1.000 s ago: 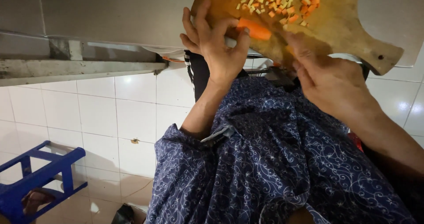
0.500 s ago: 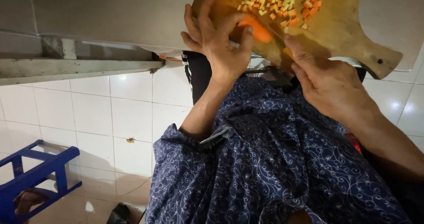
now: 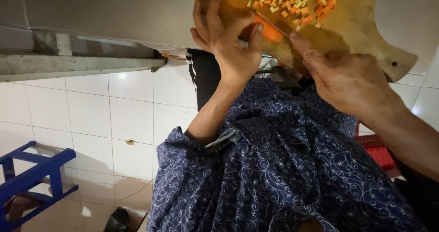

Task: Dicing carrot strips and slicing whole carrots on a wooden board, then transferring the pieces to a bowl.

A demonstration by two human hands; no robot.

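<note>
**Left hand (image 3: 228, 49).** The fingers (image 3: 215, 12) are spread and bent over the near edge of a wooden cutting board (image 3: 361, 30). The thumb tip presses against the end of an orange carrot piece (image 3: 270, 31). The grip is a light pinch that steadies the piece, not a closed fist.

**Right hand (image 3: 347, 81).** The fingers are wrapped shut on the handle of a knife (image 3: 288, 32). The forefinger is stretched forward along the back of the blade. The handle is mostly hidden inside the hand.

**Change since half a second ago.**
- The left thumb has moved in from just beside the carrot piece to rest on its end.
- The right hand and the blade have held their position.
- The carrot piece looks no shorter, so the cutting appears to be between strokes, with a stub left uncut.

**Position of the carrot piece.** It lies flat on the board, touching the left thumb and just beyond the left fingertips. The blade lies along its far side, between it and the right forefinger.

**Outward from the fingers.**
- A heap of diced orange and pale yellow cubes (image 3: 297, 1) lies beyond the blade, away from both hands.
- The board rests on a grey counter (image 3: 114, 8).
- Below the forearms hangs a blue patterned garment (image 3: 283, 177).
- Well apart from the left hand, a blue stool (image 3: 32, 172) stands on white tiles (image 3: 91, 108).
</note>
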